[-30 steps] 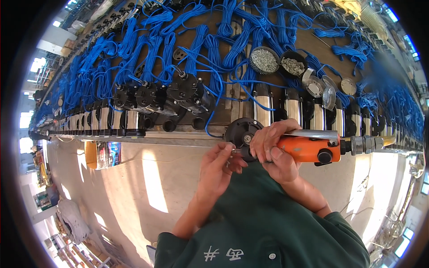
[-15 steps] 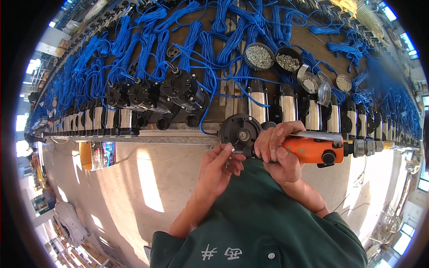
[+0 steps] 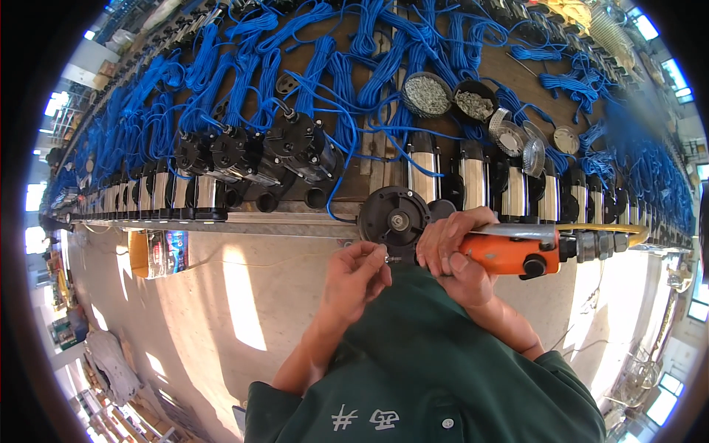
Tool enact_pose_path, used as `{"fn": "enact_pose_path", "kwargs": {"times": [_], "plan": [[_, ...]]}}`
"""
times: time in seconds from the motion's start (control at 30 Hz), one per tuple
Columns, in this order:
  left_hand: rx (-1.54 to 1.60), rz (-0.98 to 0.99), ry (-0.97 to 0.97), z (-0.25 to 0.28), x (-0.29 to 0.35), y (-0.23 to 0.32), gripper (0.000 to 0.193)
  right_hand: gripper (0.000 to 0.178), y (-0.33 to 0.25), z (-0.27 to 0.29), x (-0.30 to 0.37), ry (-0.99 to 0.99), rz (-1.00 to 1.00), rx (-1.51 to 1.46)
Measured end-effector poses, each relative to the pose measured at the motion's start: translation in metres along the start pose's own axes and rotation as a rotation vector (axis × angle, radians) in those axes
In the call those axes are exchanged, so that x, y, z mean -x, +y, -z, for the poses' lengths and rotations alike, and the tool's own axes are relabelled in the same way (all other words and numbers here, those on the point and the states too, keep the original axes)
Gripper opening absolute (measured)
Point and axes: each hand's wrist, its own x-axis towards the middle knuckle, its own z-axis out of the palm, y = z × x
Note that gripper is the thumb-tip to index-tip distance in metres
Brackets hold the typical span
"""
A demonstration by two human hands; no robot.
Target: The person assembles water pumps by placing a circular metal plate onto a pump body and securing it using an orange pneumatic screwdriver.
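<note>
My right hand [image 3: 461,255] is wrapped round an orange air screwdriver [image 3: 509,253] held level, its hose end to the right. My left hand [image 3: 360,275] pinches a small metal screw [image 3: 388,259], whose far end meets or nearly meets the driver's tip. Just beyond both hands sits a pump [image 3: 395,219] with its round black end facing up, a metal shaft hub at its centre. To the left, a few black-topped pumps [image 3: 299,148] lean on the bench, lidless round openings beside them.
Across the bench [image 3: 347,193] lie many coiled blue cables [image 3: 317,66] and a row of steel-bodied pumps [image 3: 474,181]. Two bowls of small hardware [image 3: 427,94] and perforated metal strainers [image 3: 509,134] stand at the back right. A cardboard box [image 3: 140,255] is on the floor at left.
My left fingers have closed more tightly round the screw and brought it in line with the driver's tip. The driver has shifted slightly left.
</note>
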Motion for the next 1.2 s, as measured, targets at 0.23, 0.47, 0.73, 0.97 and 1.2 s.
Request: {"fn": "enact_pose_path", "kwargs": {"times": [0.23, 0.47, 0.73, 0.97, 1.2], "plan": [[-0.748, -0.480, 0.128, 0.002, 0.001, -0.019, 0.019, 0.018, 0.016, 0.002, 0.011, 0.103, -0.029, 0.128], [-0.165, -0.329, 0.304, 0.016, -0.001, -0.032, 0.018, 0.022, 0.024, -0.001, 0.007, 0.043, -0.090, 0.185], [0.448, -0.165, 0.160, 0.056, -0.009, -0.041, 0.026, 0.016, 0.026, -0.005, -0.001, -0.170, -0.086, 0.421], [0.412, -0.121, 0.109, 0.044, -0.004, -0.037, 0.021, 0.018, 0.032, -0.005, 0.006, -0.122, -0.116, 0.346], [0.515, -0.007, 0.011, 0.025, -0.004, -0.029, 0.013, 0.031, 0.015, -0.030, 0.003, 0.068, -0.114, 0.159]]}}
